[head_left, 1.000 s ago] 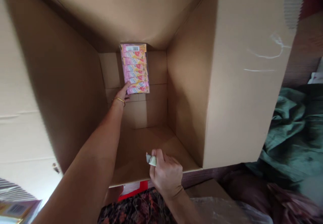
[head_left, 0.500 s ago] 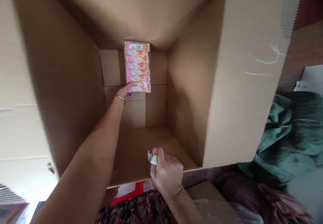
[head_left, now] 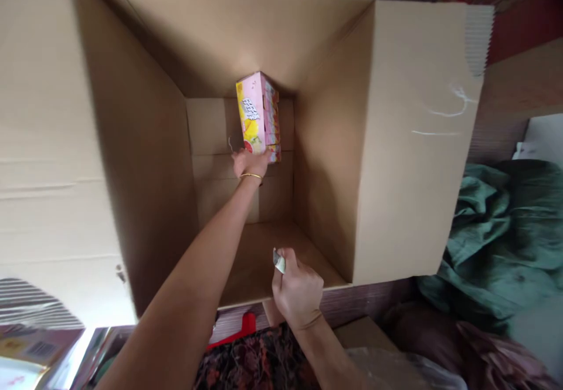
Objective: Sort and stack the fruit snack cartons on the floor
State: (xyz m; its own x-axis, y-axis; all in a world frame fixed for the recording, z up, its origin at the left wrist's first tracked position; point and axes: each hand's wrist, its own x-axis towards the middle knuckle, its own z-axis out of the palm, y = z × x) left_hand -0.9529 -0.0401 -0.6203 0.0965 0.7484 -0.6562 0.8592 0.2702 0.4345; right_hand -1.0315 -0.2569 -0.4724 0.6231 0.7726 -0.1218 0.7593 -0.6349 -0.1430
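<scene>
Deep inside a large open cardboard carton (head_left: pixel 328 143), my left hand (head_left: pixel 251 163) is closed on the near end of a pink and yellow candy box (head_left: pixel 253 108). The box stands tilted, its printed side toward me and its row of small packs facing right. A gold bangle (head_left: pixel 251 175) circles my left wrist. Nearer to me, by the carton's front edge, my right hand (head_left: pixel 298 287) is closed in a fist around a small crumpled piece of whitish paper or wrapper (head_left: pixel 278 261). Most of that scrap is hidden by the fingers.
Wide flaps (head_left: pixel 409 143) fold outward from the carton. Green cloth (head_left: pixel 514 243) lies in a heap at the right. Clear plastic wrap (head_left: pixel 396 366) and a red object (head_left: pixel 235 334) are near the front edge. Printed packages (head_left: pixel 33 346) sit at the lower left.
The candy box has turned from its open, pack-filled face toward me to its printed side, shifting slightly right with my left hand. My right hand keeps its fist; the view has shifted.
</scene>
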